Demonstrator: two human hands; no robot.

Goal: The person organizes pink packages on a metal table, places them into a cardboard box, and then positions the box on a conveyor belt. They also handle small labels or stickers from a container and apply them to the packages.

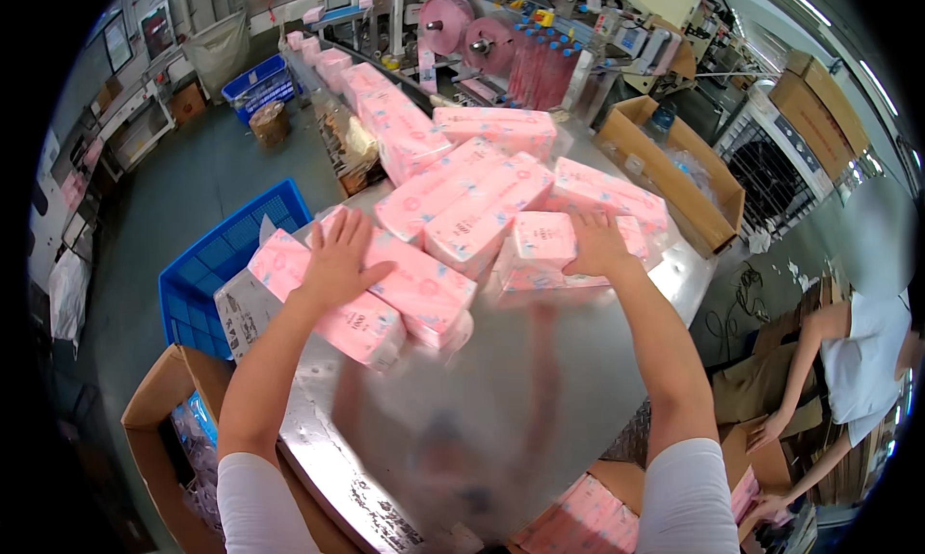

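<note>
Pink tissue packs lie in a loose pile on a shiny metal table. My left hand rests with spread fingers across two packs side by side, the outer tissue pack and the inner tissue pack. Over at the right, my right hand lies with fingers stretched out over a tissue pack whose end faces me. Between my hands, more packs lie slanted, among them a middle tissue pack. Behind it a tissue pack lies crosswise.
A conveyor line of tissue packs runs in from the far left. Left of the table stand a blue crate and a cardboard box. At right sit a long cardboard box and a co-worker reaching into a carton. A packed carton is below.
</note>
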